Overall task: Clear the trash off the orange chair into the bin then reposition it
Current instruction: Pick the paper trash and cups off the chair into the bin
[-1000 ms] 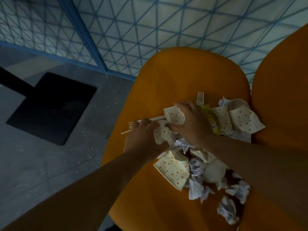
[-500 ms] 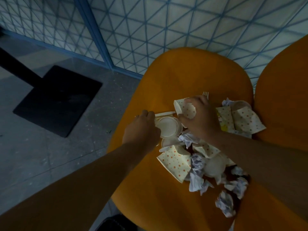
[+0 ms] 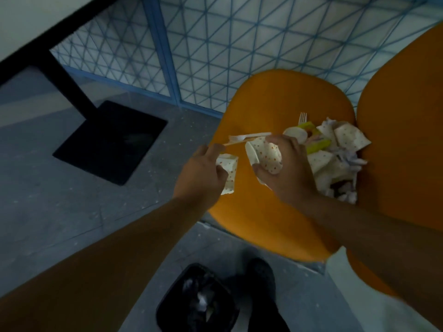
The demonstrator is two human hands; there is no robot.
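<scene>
Trash (image 3: 335, 154) lies heaped at the back of the orange chair (image 3: 271, 104), just beyond our right fingers. Our right hand (image 3: 285, 166) grips a crumpled dotted paper cup (image 3: 266, 153); our left hand (image 3: 203, 173) grips another dotted cup (image 3: 229, 173) and a white plastic utensil (image 3: 247, 137). Below both hands, a black-lined bin (image 3: 199, 300) stands on the floor.
</scene>
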